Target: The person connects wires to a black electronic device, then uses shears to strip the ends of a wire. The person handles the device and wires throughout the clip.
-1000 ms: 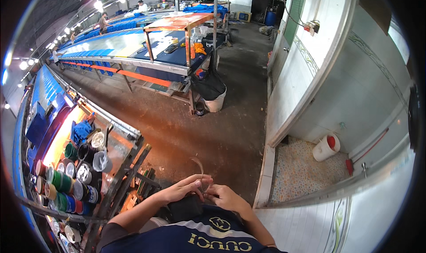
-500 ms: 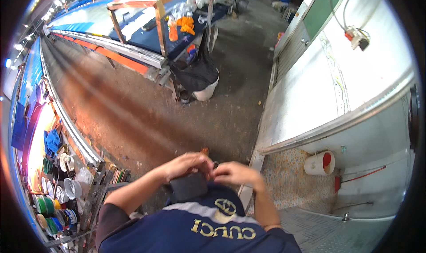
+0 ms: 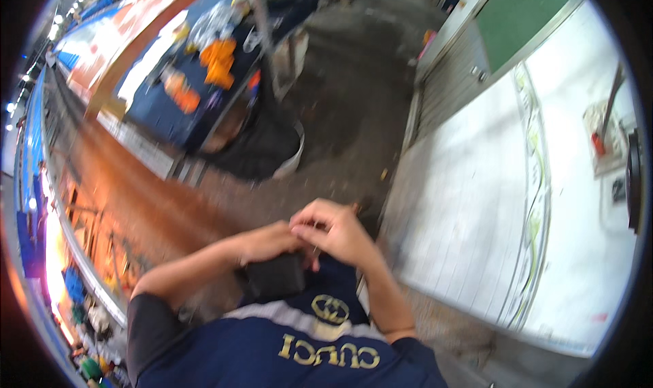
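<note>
Head view, only one. My left hand and right hand meet low before my chest, touching or overlapping. Right thumb and forefinger curl toward the left hand; whether their tips close on anything, can't tell. Left fingers mostly hidden behind the right, so their state can't be told either. Between the right thumb and forefinger, a thin pale sliver; too blurred to identify. Black block just under my left hand, against my shirt; contact with the hand unclear.

Step, my reading: close fingertip work on the sliver. Such fine work calls for a steady left hand and a light right pinch.

Ahead left, navy tabletop: orange bottle toward its near corner, orange cloth by its right edge. Below that edge, black cloth draped over a white bucket.

Writing: gold lettering and a round gold emblem on the shirt front. Bottle too smeared to show any label.
</note>
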Tool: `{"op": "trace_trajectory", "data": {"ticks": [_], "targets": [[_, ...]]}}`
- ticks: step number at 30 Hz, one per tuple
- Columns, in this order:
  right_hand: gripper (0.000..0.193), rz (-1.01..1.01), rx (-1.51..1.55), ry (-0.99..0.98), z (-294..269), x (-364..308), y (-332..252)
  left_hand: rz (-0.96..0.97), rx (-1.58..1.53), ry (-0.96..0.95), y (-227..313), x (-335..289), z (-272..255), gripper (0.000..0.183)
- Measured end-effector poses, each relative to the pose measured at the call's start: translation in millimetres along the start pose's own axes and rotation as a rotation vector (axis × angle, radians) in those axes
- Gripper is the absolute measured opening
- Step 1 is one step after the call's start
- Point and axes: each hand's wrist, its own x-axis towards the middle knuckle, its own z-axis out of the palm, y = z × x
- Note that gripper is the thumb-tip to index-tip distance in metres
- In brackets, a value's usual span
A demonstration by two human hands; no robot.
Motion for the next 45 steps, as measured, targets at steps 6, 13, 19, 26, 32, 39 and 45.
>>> {"op": "trace_trajectory", "data": {"ticks": [6,13,19,26,32,39,45], "targets": [[0.015,0.072,0.260,-0.083,-170,111,49,-0.005,0.232,0.289,74,138,-88,0.042],[0.013,0.023,0.197,-0.222,-333,233,84,0.128,0.204,0.387,148,268,-180,0.040],[0.018,0.039,0.110,-0.282,-453,380,137,0.147,0.026,0.261,208,396,-316,0.034],[0.014,0.189,0.429,-0.095,-587,540,178,0.164,-0.092,0.182,325,524,-491,0.024],[0.015,0.280,0.556,0.062,-686,636,221,0.107,-0.118,0.116,398,626,-613,0.022],[0.012,0.177,0.412,-0.020,-860,792,278,0.039,0.004,0.154,484,786,-744,0.022],[0.016,0.156,0.674,0.110,-1030,966,293,0.179,-0.102,0.342,561,897,-836,0.022]]}}
